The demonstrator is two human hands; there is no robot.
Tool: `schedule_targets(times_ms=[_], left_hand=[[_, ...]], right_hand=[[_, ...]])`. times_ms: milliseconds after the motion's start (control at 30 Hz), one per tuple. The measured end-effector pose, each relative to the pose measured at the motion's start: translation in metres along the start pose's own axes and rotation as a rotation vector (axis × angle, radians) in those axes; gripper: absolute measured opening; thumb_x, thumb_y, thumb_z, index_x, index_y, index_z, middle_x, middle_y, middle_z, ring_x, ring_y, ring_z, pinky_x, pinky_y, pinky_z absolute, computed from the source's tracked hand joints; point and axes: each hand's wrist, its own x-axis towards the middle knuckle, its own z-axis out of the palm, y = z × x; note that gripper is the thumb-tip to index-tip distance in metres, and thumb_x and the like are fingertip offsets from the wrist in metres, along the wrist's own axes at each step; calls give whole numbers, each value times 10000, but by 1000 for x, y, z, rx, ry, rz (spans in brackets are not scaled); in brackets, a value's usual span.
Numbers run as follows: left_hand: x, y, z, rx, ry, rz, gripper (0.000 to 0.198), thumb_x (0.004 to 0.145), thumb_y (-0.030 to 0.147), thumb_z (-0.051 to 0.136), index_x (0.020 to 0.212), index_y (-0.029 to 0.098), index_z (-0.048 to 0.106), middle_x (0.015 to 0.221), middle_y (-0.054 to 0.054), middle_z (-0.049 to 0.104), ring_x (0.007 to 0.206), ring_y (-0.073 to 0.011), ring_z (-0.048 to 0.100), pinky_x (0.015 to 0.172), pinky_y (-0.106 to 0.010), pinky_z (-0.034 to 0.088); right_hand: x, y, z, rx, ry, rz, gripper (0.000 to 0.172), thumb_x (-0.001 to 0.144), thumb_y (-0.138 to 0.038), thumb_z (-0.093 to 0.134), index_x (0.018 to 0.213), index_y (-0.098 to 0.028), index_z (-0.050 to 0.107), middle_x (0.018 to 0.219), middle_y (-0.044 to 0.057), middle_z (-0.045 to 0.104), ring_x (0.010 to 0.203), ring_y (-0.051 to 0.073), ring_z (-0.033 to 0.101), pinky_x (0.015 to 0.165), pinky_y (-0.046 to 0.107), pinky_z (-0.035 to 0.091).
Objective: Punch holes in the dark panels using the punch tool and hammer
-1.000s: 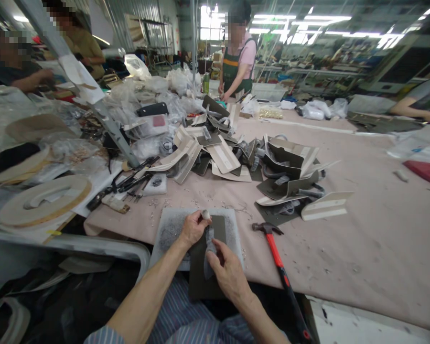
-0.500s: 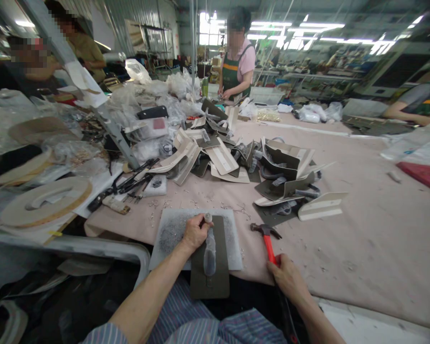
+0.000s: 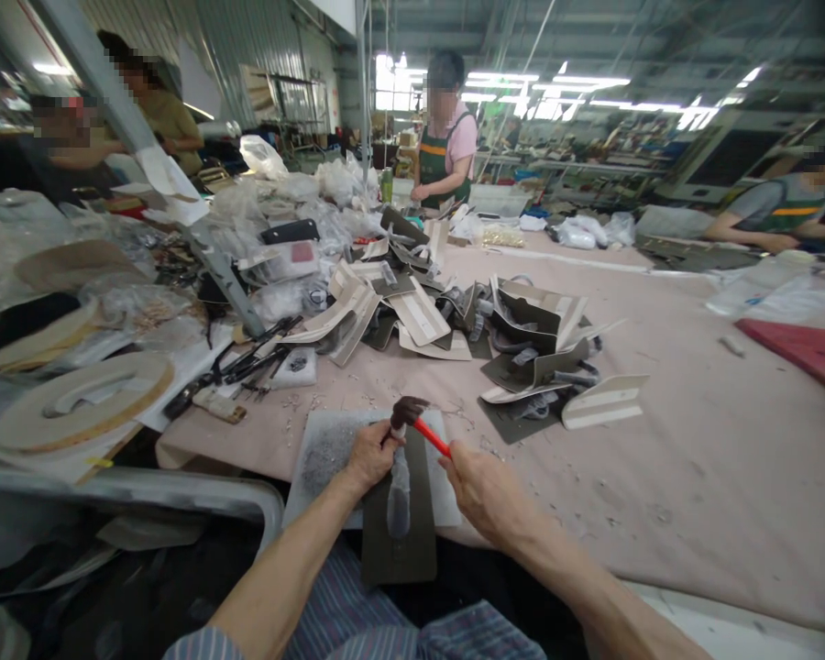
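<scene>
My right hand (image 3: 481, 486) grips the red handle of a claw hammer (image 3: 432, 436), whose dark head is over the top of a short punch. My left hand (image 3: 372, 456) pinches that upright punch (image 3: 399, 429) between thumb and fingers; the hammer head partly covers it. Beneath lies a dark olive panel (image 3: 421, 522) with a plastic-wrapped strap handle (image 3: 399, 500) along its middle. The panel rests partly on a speckled white board (image 3: 320, 449) and overhangs the table edge towards my lap. Where the punch tip meets the panel is hidden by my fingers.
Beyond the board is a heap of similar panels (image 3: 419, 316) with wrapped handles. Hand tools (image 3: 258, 353), tape rolls (image 3: 82, 403) and plastic bags lie left, beside a slanted metal post (image 3: 224, 266). A bin (image 3: 268, 490) stands lower left. Co-workers are around the table.
My right hand has lifted the hammer from the table at the right and brought it left, its head now over the punch. My left hand keeps its hold; the view has shifted slightly.
</scene>
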Motion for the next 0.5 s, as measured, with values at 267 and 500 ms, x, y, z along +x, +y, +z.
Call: schedule_targets(times_ms=[267,500], left_hand=[[-1,4,-3,-23,-13,21,111,831,149,565,816,183,670,772,-9,689,727,-154,616,710,-246,451],[-2,14,6,-62,-24,-13,140,835,153,557,801,192,687,786,-30,699,773,-183,642,755,-298,489]], right_hand=[[9,-33,-62,220,751,6,216,1003,-394,398,909,-218,482,629,-13,537,502,132,491,511,242,349],[-27,32,20,-149,-49,69,218,987,-303,431,823,-207,539,500,-20,498,411,133,458,451,266,198]])
